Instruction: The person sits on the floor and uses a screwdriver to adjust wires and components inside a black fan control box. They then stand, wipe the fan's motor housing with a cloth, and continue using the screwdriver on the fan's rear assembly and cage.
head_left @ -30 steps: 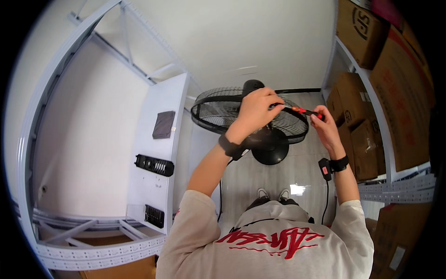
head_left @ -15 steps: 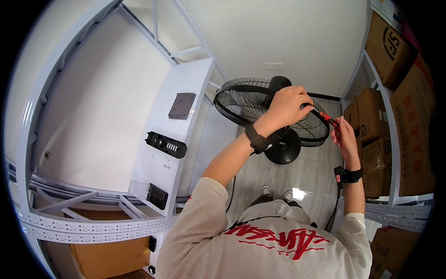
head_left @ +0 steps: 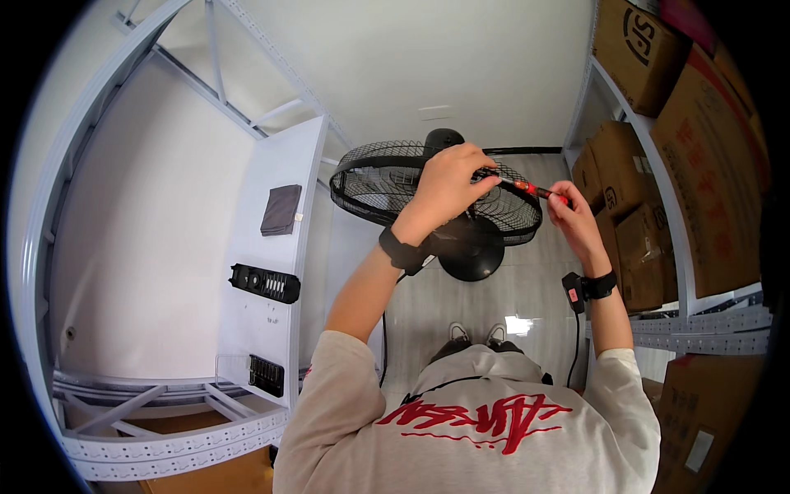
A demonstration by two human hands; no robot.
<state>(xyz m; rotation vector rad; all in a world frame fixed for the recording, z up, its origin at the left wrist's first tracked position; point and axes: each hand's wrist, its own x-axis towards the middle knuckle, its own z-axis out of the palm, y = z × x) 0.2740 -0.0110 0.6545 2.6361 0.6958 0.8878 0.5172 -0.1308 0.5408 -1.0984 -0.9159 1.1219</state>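
Note:
My left hand (head_left: 446, 183) is closed at the fan’s middle, over the black wire grille (head_left: 372, 193), thumb and fingers at the tip of a red and black screwdriver (head_left: 529, 187); what exactly it grips is hidden. My right hand (head_left: 578, 221) is closed on that screwdriver’s handle at the right end, the shaft lying roughly level and pointing left into my left hand. The fan leans nearly flat, its round black base (head_left: 475, 263) on the floor beneath and its motor housing (head_left: 444, 137) behind the grille.
On a white shelf (head_left: 255, 325) at left lie a grey cloth (head_left: 280, 210), a black slotted plastic part (head_left: 263, 283), small bits and a black bit case (head_left: 265, 375). Cardboard boxes (head_left: 627, 169) fill the right rack (head_left: 691, 247). A black cable (head_left: 384, 337) runs down left of my legs.
The whole view has shifted right and back left with my head. Both hands and the screwdriver keep much the same place at the fan, with slight movement of my right hand’s fingers.

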